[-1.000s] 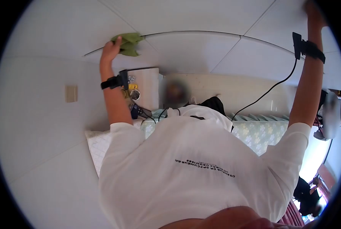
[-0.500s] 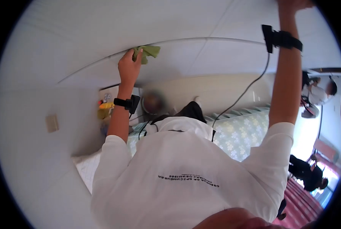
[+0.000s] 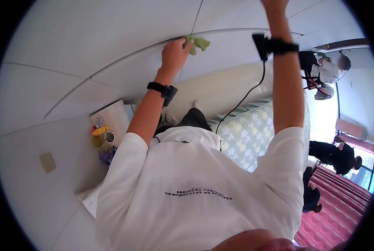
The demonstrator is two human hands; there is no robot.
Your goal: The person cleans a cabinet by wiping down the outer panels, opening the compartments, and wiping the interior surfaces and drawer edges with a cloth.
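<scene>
Head view had the left hand (image 3: 175, 55) stretched out to a white panelled surface (image 3: 145, 31), fingers curled in around a bunched green cloth (image 3: 201, 43). That cloth lay beside the long curved seam, its loose end poking out past the fingertips. The right hand (image 3: 275, 5) was cut off by the top edge (only part of it showed, so I couldn't tell how far open it was or whether it held anything). Each wrist wore a black band, and a dark cable (image 3: 260, 79) ran down from the right one. Below the left forearm, a small table (image 3: 119, 118) carried a yellow-orange bottle (image 3: 101, 130) and some clutter. A flower-patterned cover (image 3: 245, 142) spread out beneath the right arm. Off to the right, near pink curtains (image 3: 333, 209), were other people, one of them in black (image 3: 335, 157).
</scene>
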